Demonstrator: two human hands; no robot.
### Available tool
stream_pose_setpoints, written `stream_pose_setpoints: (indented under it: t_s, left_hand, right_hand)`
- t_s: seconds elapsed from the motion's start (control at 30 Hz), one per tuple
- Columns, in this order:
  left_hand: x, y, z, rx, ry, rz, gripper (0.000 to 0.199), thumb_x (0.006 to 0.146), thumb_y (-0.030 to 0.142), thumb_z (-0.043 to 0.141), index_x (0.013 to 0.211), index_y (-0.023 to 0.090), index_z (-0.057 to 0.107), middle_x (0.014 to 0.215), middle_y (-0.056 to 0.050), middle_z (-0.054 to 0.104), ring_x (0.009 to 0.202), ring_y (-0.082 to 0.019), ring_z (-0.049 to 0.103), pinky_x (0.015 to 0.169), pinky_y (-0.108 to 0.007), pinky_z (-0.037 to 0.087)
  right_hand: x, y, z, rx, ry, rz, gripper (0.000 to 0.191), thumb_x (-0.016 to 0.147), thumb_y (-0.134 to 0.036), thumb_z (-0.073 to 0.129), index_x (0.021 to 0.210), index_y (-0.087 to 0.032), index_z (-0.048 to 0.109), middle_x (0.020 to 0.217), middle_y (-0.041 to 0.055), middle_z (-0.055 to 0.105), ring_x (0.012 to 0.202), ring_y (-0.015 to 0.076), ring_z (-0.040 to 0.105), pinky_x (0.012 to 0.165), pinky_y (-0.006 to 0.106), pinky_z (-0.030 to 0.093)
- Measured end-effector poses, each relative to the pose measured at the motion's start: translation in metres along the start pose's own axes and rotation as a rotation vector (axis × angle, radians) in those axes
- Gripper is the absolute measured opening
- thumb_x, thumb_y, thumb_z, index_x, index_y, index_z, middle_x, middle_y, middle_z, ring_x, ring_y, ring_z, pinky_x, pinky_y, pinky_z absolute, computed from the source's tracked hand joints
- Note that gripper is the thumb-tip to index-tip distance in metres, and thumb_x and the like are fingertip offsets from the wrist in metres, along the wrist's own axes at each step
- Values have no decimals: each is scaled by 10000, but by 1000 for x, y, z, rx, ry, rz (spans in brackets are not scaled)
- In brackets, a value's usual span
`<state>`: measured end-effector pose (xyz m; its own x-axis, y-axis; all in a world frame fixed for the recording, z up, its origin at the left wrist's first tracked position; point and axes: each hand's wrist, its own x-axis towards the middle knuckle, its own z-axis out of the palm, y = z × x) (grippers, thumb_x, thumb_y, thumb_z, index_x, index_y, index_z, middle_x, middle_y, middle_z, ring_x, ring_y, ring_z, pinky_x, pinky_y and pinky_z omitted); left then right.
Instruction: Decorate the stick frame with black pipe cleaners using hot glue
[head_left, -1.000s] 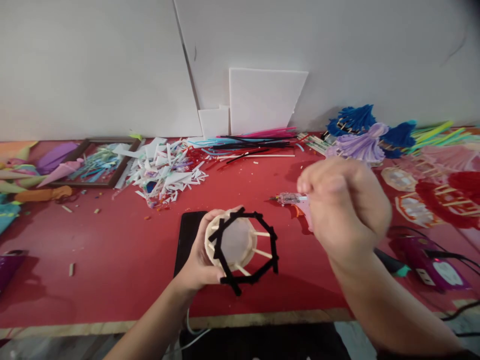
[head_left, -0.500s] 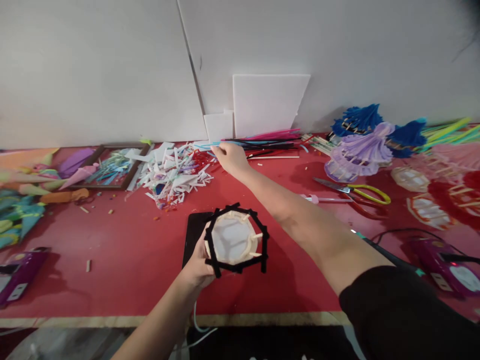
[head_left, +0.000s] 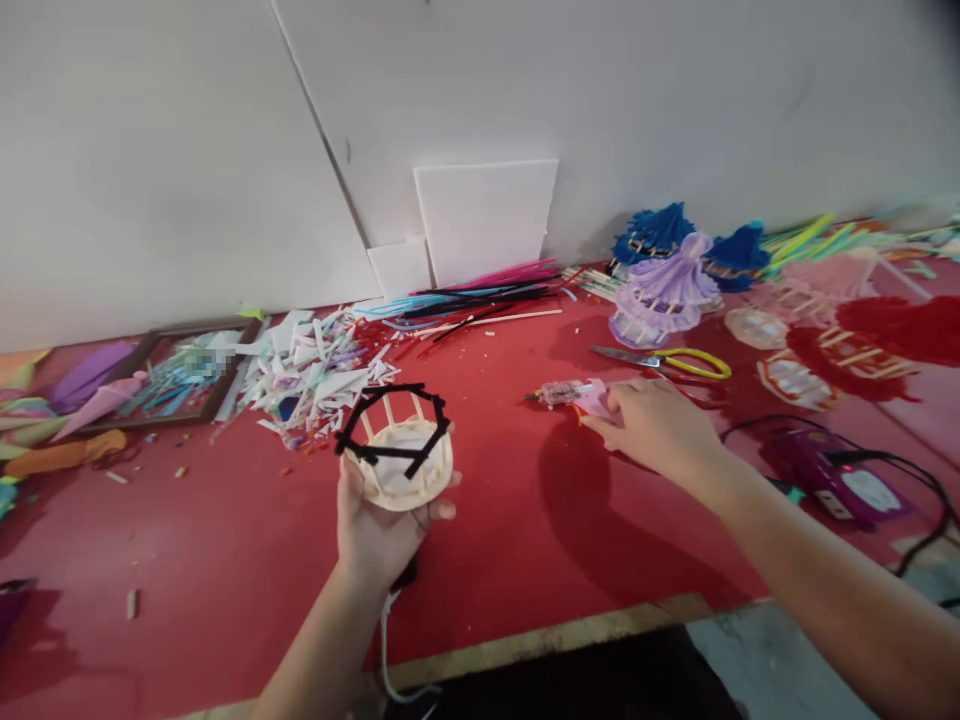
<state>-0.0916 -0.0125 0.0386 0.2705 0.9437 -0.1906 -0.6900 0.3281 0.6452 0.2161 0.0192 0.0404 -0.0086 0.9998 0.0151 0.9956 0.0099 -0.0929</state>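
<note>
My left hand (head_left: 382, 535) holds a small craft frame (head_left: 409, 495) from below, near the middle of the red table. The frame has a round cream base, upright light sticks and a ring of black strips (head_left: 375, 453) on top. My right hand (head_left: 649, 425) is closed around a pink translucent glue gun (head_left: 566, 393), whose nozzle points left. Yellow-handled scissors (head_left: 694, 364) lie just beyond my right hand.
White scraps (head_left: 300, 365) are heaped at the back left beside a brown frame (head_left: 217, 395). Coloured strips (head_left: 480, 300) lie along the wall. Ruffled blue, purple (head_left: 667, 285) and red pieces (head_left: 855, 350) stand right. A purple power box (head_left: 847, 480) with cables sits at the right.
My right hand has come back from the coloured strips and taken hold of the glue gun. My left hand has tilted the craft frame, so its side sticks show. The view has shifted right.
</note>
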Motion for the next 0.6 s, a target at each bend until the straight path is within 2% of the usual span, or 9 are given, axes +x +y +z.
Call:
stream_pose_setpoints:
  t_s: [0.1, 0.2, 0.27, 0.33, 0.47, 0.6]
  left_hand:
    - [14, 0, 9, 13, -15, -41, 651, 755, 648, 628, 1247, 222, 592, 1157, -129, 722, 836, -294, 743, 545, -326, 618]
    - [26, 1, 14, 40, 5, -69, 630, 799, 647, 563, 1222, 180, 593, 1093, -146, 739, 828, -304, 744, 539, -342, 621]
    - [30, 2, 14, 40, 19, -80, 615, 811, 647, 538, 1185, 162, 603, 1047, -148, 748, 810, -309, 746, 534, -355, 620]
    - [30, 3, 12, 35, 23, -77, 600, 817, 641, 532, 1160, 155, 606, 1012, -142, 755, 799, -308, 746, 536, -363, 619]
    - [24, 8, 9, 19, 20, -46, 597, 833, 627, 524, 1207, 166, 579, 981, -124, 761, 796, -294, 748, 544, -352, 617]
    - [21, 12, 4, 4, -10, -38, 649, 838, 646, 501, 1295, 186, 531, 1074, -142, 744, 839, -317, 744, 540, -364, 618]
  right_hand:
    - [-7, 3, 3, -67, -82, 45, 232, 827, -342, 565, 780, -139, 668, 859, 182, 696, 899, 323, 650, 756, 383, 471]
    - [-2, 3, 10, -98, -106, 56, 242, 828, -319, 533, 881, -136, 681, 947, 168, 709, 975, 291, 643, 815, 349, 461]
    - [0, 9, 12, -114, -97, 82, 310, 833, -363, 525, 958, -125, 681, 1037, 177, 700, 1031, 291, 629, 849, 344, 452]
    - [-2, 19, 10, -126, -100, 143, 389, 844, -422, 505, 998, -113, 684, 1040, 193, 701, 1009, 306, 644, 814, 355, 463]
    - [-9, 35, 4, -140, -153, 285, 442, 856, -462, 463, 911, -108, 722, 877, 203, 721, 852, 330, 694, 679, 374, 473]
    - [-12, 47, 9, -138, -138, 290, 424, 847, -414, 489, 992, -84, 713, 1001, 238, 710, 952, 353, 677, 716, 390, 476]
